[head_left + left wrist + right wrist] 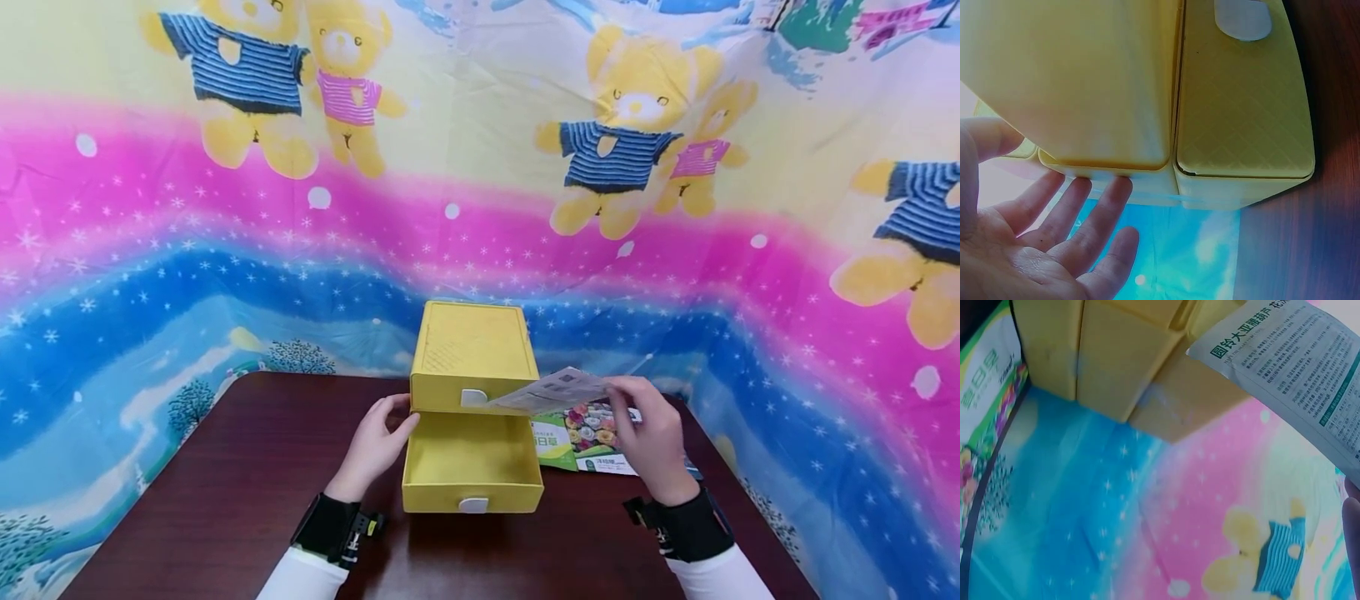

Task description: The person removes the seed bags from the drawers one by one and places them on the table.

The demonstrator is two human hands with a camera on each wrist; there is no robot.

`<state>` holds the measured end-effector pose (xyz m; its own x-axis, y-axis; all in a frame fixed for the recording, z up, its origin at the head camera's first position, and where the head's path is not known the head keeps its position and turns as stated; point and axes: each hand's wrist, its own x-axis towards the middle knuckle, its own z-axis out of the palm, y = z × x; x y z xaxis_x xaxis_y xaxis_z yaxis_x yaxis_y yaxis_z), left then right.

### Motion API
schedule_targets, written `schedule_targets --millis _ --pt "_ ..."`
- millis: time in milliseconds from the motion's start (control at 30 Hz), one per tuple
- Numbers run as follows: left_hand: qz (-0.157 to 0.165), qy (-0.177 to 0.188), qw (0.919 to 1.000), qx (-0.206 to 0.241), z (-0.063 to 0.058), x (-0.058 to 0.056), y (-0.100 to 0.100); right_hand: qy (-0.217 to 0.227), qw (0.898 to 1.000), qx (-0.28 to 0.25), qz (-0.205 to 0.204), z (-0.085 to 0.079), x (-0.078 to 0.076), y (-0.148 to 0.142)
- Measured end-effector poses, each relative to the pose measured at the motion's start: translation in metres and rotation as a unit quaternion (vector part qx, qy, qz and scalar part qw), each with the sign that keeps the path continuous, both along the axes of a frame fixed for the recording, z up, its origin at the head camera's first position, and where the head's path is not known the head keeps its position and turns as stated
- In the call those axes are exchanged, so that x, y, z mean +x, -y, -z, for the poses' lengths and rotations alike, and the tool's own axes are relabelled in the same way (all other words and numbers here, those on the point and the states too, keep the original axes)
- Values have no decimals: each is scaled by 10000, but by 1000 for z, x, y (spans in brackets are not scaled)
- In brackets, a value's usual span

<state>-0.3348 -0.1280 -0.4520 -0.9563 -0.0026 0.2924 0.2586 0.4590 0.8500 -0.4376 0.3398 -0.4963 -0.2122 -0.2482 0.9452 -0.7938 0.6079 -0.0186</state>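
A yellow drawer cabinet (480,333) stands on the table with its middle drawer (472,454) pulled out; that drawer's inside is bare. My left hand (378,442) is at the cabinet's left side, thumb by the lower edge of the top drawer. In the left wrist view its fingers (1107,212) extend loosely along the yellow side wall. My right hand (652,429) pinches a seed packet (555,390) by its right end. The packet's printed back (1291,369) shows in the right wrist view. It is raised, and its left end overlaps the top drawer's front.
Flowered seed packets (596,437) lie on the dark wooden table (225,500) right of the cabinet. A closed lower drawer (1244,106) with a white pull sits under the open one. A printed bear curtain (480,167) hangs close behind the table.
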Motion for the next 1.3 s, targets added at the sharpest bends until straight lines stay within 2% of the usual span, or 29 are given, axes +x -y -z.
schedule_targets --millis 33,133,200,233,267,333,567,800,900,967,1167,1300 --pt "5 10 10000 7 0 0 0 8 9999 -15 109 -14 13 3" --pt "27 36 10000 23 0 -1 0 -91 9993 -36 363 -75 71 31" --pt "33 32 10000 26 0 0 0 -89 9987 -58 502 -108 104 49" --pt "27 36 10000 26 0 0 0 -32 9976 -44 690 -111 109 49" --pt "28 35 10000 20 0 0 0 10 9969 -54 779 -122 120 55" --pt "41 31 10000 16 0 0 0 109 9952 -54 967 -128 129 57" --pt "73 12 10000 42 -1 -3 0 305 9903 127 1347 -114 129 42" --pt "29 50 10000 58 0 -1 0 400 9916 190 1219 -90 123 28" --pt "-1 31 10000 62 0 -2 0 543 9889 257 1359 -84 126 26" --pt "-27 10 10000 58 0 -2 0 711 9851 365 1519 -87 133 29" --pt "-11 -24 10000 63 2 -3 0 930 9781 662 1740 -74 139 26" --pt "16 4 10000 66 2 -3 1 994 9786 854 1586 -62 139 23"
